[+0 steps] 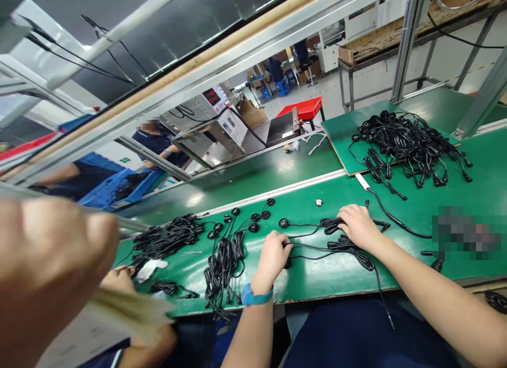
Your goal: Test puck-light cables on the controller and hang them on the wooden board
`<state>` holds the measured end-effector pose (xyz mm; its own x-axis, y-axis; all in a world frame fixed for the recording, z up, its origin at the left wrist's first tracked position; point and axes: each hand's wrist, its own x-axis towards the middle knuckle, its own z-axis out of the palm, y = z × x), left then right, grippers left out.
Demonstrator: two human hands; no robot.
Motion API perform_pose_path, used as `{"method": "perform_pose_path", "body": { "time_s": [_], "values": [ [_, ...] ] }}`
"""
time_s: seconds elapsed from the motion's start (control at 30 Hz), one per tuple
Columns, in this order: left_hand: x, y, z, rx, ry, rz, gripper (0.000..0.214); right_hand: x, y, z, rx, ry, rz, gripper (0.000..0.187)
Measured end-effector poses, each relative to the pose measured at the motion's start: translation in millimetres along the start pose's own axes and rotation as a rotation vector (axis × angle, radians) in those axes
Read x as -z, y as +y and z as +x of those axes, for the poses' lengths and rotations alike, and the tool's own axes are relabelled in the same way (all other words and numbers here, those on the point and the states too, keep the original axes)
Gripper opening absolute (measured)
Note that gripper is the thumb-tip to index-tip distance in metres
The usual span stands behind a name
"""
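A black cable (307,245) is pinched between the fingers of the left hand (272,258), over the near middle of the green table (311,281). The right hand (361,228) is laid on a coiled bundle (329,226) farther right; whether its fingers are clamped cannot be told. A cable pile (404,143) is seen far right, looped cables (224,265) left.

Just beyond the gap between the left hand (273,257) and the right hand (358,225) lies a small, pale, roundish piece (319,203). Left of the left hand is a thin silvery item (192,253); farther out, a blue plastic crate (114,188). Well beyond both hands stand a bright red shallow bin (307,109) and a blue plastic stool (281,88).
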<state>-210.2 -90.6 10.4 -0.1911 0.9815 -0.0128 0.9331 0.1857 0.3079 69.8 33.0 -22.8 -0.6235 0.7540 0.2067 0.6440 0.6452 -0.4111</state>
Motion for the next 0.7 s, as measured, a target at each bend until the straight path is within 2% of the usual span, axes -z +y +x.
{"method": "perform_pose_path", "body": {
  "time_s": [0.17, 0.3, 0.5, 0.7],
  "values": [
    [-8.1, 0.5, 3.1, 0.145, -0.074, -0.073, 0.02, 2.9, -2.4, -8.5, 0.056, -0.035, 0.043, 0.01],
    [-11.5, 4.9, 4.0, 0.222, -0.085, -0.057, 0.017, 2.7, -2.0, -16.1, 0.049, -0.098, 0.088, 0.008],
    [-20.6, 12.6, 1.3, 0.294, -0.051, 0.028, 0.02, 2.2, -5.3, -16.9, 0.054, -0.088, 0.133, 0.009],
    [-34.9, 16.6, -6.3, 0.292, 0.022, 0.059, 0.013, 6.0, -12.0, -19.1, 0.051, -0.112, 0.14, 0.008]
  ]
}}
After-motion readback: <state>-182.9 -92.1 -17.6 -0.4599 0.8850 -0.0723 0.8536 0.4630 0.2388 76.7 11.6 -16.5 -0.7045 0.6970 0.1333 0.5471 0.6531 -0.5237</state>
